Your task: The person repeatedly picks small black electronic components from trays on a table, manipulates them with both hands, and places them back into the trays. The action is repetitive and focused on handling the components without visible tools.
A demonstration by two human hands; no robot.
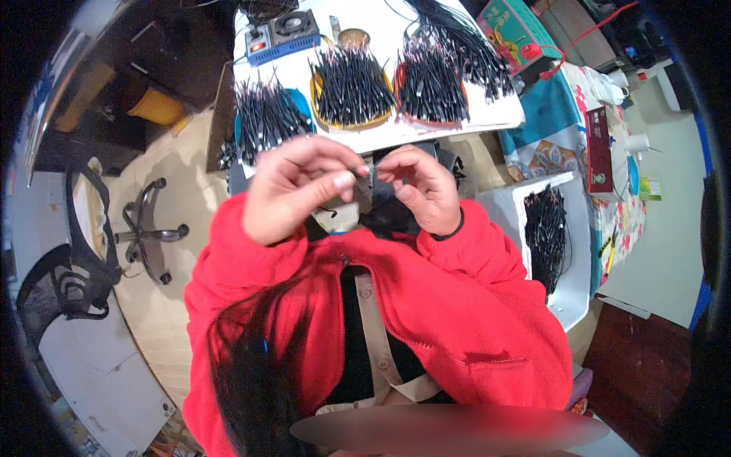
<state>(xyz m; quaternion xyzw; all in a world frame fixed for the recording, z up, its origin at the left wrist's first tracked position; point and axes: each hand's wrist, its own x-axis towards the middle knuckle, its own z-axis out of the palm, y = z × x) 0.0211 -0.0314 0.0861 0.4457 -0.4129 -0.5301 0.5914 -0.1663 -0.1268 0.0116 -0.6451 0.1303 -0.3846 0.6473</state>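
My left hand [293,186] and my right hand [422,186] are raised close together in front of my chest, at the near edge of the white table [487,126]. Thumb and fingers of the left hand are pinched at a small dark piece [368,183], too blurred to name. The fingertips of the right hand are curled in against its other side. Just beyond the hands lie bunches of short black cables with pinkish wire ends: one bunch [266,114] in a blue tray, a second [352,87] in a yellow tray, a third [432,87] in a red tray.
A blue-and-grey device [282,36] with a lit red switch stands at the far left of the table, near a round brown dish [354,36]. Longer black cables [457,30] spread at the far right. Beside me on the right is a white foam box [575,293] holding more cables.
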